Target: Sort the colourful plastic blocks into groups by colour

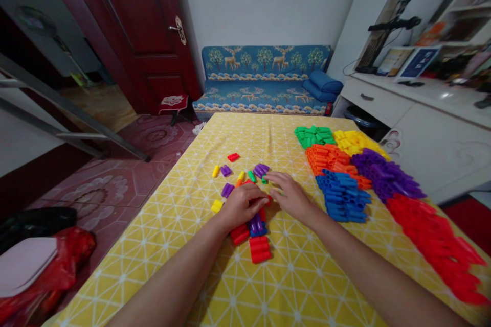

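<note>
My left hand (pixel 242 205) is over a loose pile of small plastic tube-shaped pieces, its fingers curled and pressed together; what they hold, if anything, is hidden. My right hand (pixel 290 195) is at the pile's right side with fingers apart, the fingertips close to a green piece (pixel 264 180) and a purple piece (pixel 261 169). Below my left hand lie a red piece (pixel 260 249), a purple piece (pixel 256 225) and another red piece (pixel 240 235). Yellow pieces (pixel 217 206) and purple pieces (pixel 227 190) lie to its left.
Sorted heaps lie on the table's right: green (pixel 314 136), yellow (pixel 358 142), orange (pixel 332 159), purple (pixel 385 173), blue (pixel 343 196) and red (pixel 433 245). A yellow patterned cloth (pixel 184 245) covers the table. Behind is a blue sofa (pixel 264 93); a white cabinet (pixel 441 143) stands right.
</note>
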Motion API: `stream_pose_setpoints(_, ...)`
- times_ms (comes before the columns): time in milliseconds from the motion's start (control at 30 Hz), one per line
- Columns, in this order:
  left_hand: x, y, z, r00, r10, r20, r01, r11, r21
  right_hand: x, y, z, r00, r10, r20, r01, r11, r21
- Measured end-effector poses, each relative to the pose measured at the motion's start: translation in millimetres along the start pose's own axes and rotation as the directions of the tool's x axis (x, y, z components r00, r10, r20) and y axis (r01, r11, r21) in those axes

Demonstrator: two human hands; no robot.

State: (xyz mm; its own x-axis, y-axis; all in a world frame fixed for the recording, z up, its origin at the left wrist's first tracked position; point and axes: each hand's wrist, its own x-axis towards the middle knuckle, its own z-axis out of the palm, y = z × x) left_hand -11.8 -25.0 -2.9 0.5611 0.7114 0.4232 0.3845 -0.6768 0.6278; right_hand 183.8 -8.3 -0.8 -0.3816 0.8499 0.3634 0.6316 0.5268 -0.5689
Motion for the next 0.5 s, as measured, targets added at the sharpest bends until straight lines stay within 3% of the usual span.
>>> stream_pose_setpoints(100, 0.8, 1.3, -0.7, 1.000, -0.003, -0.026, 0.002, 1.000, -0.012, 9.7, -1.5, 24.8, 0.995, 0.085, 0.059, -0.077, 0.987, -0.138)
stream_pose_setpoints(200, 1.7, 1.7, -1.1, 0.998, -0.012, -0.054, 0.011, 1.000, -0.011, 10.1, -1.8, 32.8, 0.992, 0.115, 0.056, -0.099, 0.968, -0.230)
stream_pose_setpoints(333, 2.0, 1.0, -1.5, 0.994, -0.053, -0.099, 0.057, 0.998, 0.038, -3.7, -2.7, 30.0, 0.993, 0.117, -0.019, -0.117, 0.945, -0.306)
stream_pose_setpoints(500, 1.7, -2.0, 0.4, 0.974, -0.081, -0.212, 0.103, 0.990, 0.094, -19.1, -7.8, 19.3, 0.959, 0.260, -0.108, -0.282, 0.865, -0.415)
